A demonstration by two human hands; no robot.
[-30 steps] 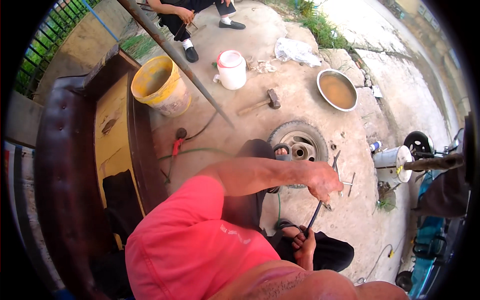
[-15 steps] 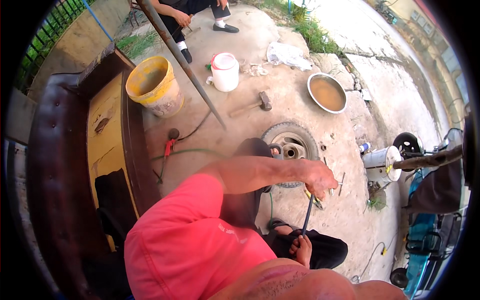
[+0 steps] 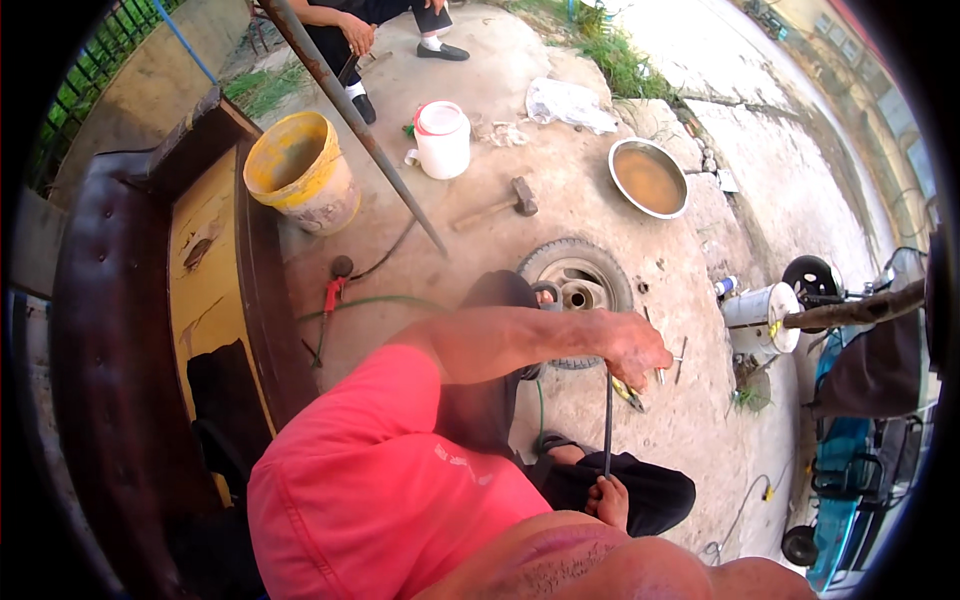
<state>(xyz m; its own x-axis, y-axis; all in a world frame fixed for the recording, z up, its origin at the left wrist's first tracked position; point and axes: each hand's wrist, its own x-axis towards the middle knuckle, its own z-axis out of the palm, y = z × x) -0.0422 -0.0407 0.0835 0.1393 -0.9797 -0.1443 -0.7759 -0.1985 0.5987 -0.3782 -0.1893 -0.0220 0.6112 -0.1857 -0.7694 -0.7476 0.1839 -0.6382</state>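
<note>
Dark rod [image 3: 608, 425], stretched between both hands, just below the tyre [image 3: 570, 247] in view. Now almost straight up and down, against a slant a second ago: apparently a change of angle, not a release. Right grip [image 3: 608, 502] clamped around the lower end; left grip [image 3: 635, 348] over the upper end, cannot tell whether closed. Slim, straight, smooth-looking; dusty rubber ring around dull metal wheel [image 3: 592, 285]; rough, stained concrete floor [image 3: 690, 450].

I'm getting 1 bright daylight feed, pavement [image 3: 700, 50] upper R nearly blown out. Sheen on brown sofa [image 3: 105, 250]; shadows soft. Dark rod [image 3: 608, 425] shows little detail, pink shirt [image 3: 360, 480] v. saturated. Fisheye bends edges, corners black; far bldgs [image 3: 850, 55] a bit blurry.
</note>
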